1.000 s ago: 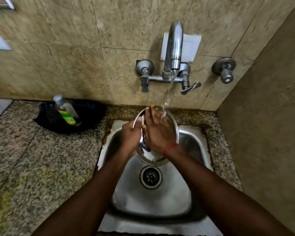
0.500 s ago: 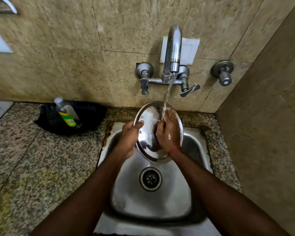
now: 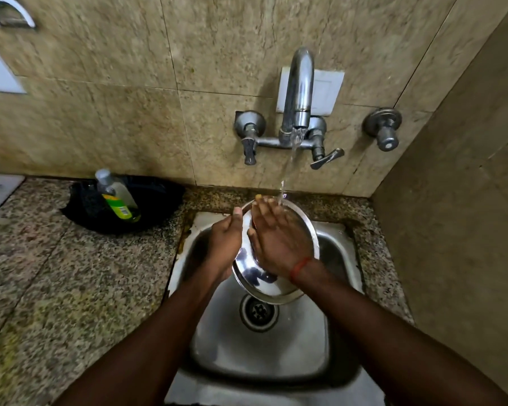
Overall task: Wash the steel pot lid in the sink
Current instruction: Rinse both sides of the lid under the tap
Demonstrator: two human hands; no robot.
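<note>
- Head view, centre of frame: steel pot lid [image 3: 272, 284] held tilted on edge above the sink [image 3: 339, 244], under a thin stream of water [image 3: 294, 150] from the wall tap [image 3: 298, 92].
- Left hand [image 3: 225, 244] clamped on the lid's left rim, thumb up along the edge, fingers hidden behind the lid.
- Right hand [image 3: 277, 243] laid flat against the lid's face, fingers [image 3: 266, 209] straight and close together, tips wetted by the stream; red thread [image 3: 299, 268] at the wrist.
- Drain [image 3: 258, 312] directly below the lid, lower centre.
- Speckled granite counter [image 3: 56, 282] at left; beige stone tiles [image 3: 100, 98] behind.
- Clear bottle [image 3: 116, 197] with green label lying in a black bowl [image 3: 159, 200], centre left.
</note>
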